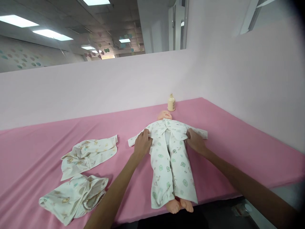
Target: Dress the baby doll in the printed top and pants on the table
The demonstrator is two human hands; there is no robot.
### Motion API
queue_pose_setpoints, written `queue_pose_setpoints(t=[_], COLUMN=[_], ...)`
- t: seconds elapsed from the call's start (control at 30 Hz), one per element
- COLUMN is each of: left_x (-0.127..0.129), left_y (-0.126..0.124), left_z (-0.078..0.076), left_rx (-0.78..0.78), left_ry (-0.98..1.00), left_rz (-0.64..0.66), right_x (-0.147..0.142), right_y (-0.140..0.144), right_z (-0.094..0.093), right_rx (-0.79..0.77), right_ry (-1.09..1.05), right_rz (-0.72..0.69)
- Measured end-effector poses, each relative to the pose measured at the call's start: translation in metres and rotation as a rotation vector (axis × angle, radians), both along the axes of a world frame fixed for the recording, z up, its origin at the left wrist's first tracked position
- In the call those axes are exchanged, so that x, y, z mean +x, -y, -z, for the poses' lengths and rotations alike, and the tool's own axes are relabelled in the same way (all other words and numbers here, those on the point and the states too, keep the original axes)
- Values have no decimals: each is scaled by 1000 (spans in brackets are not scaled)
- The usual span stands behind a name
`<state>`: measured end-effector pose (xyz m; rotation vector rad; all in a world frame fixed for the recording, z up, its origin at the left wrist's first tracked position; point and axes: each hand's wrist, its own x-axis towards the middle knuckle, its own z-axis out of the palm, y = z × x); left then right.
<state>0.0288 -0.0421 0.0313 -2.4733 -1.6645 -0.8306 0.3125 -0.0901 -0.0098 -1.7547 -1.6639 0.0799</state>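
A baby doll lies on its back on the pink table cover, head away from me, bare feet at the near edge. It wears a white printed top and matching trousers. My left hand grips the clothing at the doll's waist on the left side. Opposite it, my right hand holds the fabric on the right side.
Two loose white printed garments lie to the left: a top and a crumpled piece near the front edge. A small cream bottle stands behind the doll's head. Pale pink walls enclose the back and right.
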Motion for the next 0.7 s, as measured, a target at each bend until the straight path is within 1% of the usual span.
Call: queue_pose_setpoints(t=[0.07, 0.1, 0.13, 0.2, 0.27, 0.3, 0.33, 0.4, 0.47, 0.5, 0.57, 0.63, 0.7], left_x=[2, 3, 2, -4, -13, -17, -21, -23, -17, -12, 2, 16, 29], left_y=[-3, -3, -2, 4, 16, 24, 32, 48, 57, 59, 57, 51, 45], left_z=[2, 1, 0, -3, -5, -4, -3, 1, 4, 5, 2, -5, -16], left_rx=[-14, -1, 22, 90, 167, 199, 223, 251, 276, 288, 306, 309, 315], left_ry=[9, -12, -45, -127, -214, -253, -283, -300, -275, -256, -219, -198, -174], left_rz=[-6, -9, -14, -25, -24, -17, -4, 29, 59, 63, 60, 73, 93], right_x=[6, 10, 14, 21, 24, 24, 22, 16, 8, 5, -3, -11, -19], right_y=[-4, -4, -2, 8, 23, 31, 39, 51, 55, 54, 46, 34, 23], right_z=[-4, -7, -10, -12, -8, -4, 1, 9, 10, 7, -4, -23, -42], right_rx=[-80, -82, -56, 62, 206, 255, 271, 239, 230, 253, 330, 358, 335], right_ry=[39, 53, 62, 104, 183, 220, 241, 230, 202, 206, 263, 338, 332], right_rz=[-60, -64, -38, 47, 80, 63, 29, -25, -30, -20, -12, -58, -112])
